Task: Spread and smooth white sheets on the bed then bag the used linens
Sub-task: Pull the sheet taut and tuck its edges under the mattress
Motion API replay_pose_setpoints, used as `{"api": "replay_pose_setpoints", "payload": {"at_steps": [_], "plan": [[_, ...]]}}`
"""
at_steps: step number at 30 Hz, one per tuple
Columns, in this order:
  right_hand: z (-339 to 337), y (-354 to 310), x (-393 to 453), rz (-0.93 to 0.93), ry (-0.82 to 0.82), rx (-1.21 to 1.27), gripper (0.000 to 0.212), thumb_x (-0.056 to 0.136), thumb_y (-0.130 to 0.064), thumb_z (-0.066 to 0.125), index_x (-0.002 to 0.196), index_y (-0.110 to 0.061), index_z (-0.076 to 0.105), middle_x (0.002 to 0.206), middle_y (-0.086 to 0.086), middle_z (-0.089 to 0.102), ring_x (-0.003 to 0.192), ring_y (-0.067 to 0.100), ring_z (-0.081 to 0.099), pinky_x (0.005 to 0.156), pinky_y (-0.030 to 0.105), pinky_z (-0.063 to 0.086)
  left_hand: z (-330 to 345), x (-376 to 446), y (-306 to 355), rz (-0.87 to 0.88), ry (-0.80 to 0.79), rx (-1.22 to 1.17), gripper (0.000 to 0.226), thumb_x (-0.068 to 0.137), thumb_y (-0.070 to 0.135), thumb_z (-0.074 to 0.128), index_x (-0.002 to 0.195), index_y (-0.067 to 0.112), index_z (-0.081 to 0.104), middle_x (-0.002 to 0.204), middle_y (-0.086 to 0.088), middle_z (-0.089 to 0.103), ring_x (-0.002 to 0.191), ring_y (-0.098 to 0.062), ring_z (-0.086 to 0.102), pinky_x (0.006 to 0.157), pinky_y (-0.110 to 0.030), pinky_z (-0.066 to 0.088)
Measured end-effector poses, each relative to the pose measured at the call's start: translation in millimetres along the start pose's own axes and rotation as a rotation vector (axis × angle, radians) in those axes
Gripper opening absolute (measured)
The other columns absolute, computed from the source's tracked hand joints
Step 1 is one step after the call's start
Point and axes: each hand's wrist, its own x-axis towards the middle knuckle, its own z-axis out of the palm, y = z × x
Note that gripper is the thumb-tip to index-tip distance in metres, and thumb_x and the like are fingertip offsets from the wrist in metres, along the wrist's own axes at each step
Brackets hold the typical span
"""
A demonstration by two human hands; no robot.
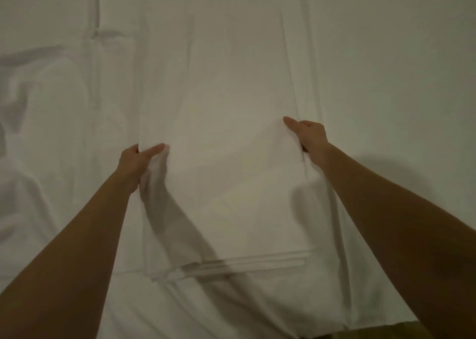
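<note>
A folded white sheet [226,137] lies as a long panel down the middle of the bed, over another white sheet [399,68] that covers the whole bed. My left hand [139,158] pinches the panel's left edge, thumb on top, and lifts it a little. My right hand [309,135] grips the panel's right edge, thumb pointing left across the cloth. Both arms reach forward from the bottom corners. The panel's near end shows layered fold lines [244,264] close to me.
Rumpled white bedding [33,101] bunches at the left side of the bed. The bed's near edge [360,325] runs along the bottom right, with a strip of brownish floor or frame [386,332] below it.
</note>
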Motion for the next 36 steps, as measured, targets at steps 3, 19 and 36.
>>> {"api": "replay_pose_setpoints", "payload": {"at_steps": [3, 19, 36], "plan": [[5, -6, 8, 0.048, -0.084, 0.093, 0.085, 0.057, -0.055, 0.085, 0.121, -0.004, 0.062, 0.110, 0.010, 0.069, 0.096, 0.025, 0.068, 0.092, 0.041, 0.054, 7, 0, 6, 0.043, 0.060, 0.003, 0.042, 0.084, 0.020, 0.074, 0.117, -0.002, 0.062, 0.113, -0.019, 0.066, 0.095, -0.032, 0.064, 0.083, -0.038, 0.051], [-10, 5, 29, -0.137, -0.214, 0.005, 0.041, 0.081, -0.014, 0.076, 0.118, -0.002, 0.064, 0.106, 0.009, 0.069, 0.095, 0.023, 0.067, 0.083, 0.033, 0.053, 47, -16, 6, 0.043, 0.370, 0.324, 0.048, 0.087, 0.026, 0.071, 0.123, -0.003, 0.058, 0.120, -0.024, 0.062, 0.111, -0.041, 0.059, 0.095, -0.047, 0.048], [-356, 13, 114, -0.139, 0.116, -0.206, 0.043, 0.081, -0.015, 0.075, 0.118, 0.003, 0.063, 0.109, 0.017, 0.065, 0.096, 0.027, 0.061, 0.081, 0.034, 0.046, 365, -135, 58, 0.159, 0.013, 0.178, 0.048, 0.083, 0.019, 0.074, 0.125, 0.005, 0.056, 0.120, -0.015, 0.064, 0.110, -0.030, 0.060, 0.082, -0.027, 0.042]]}}
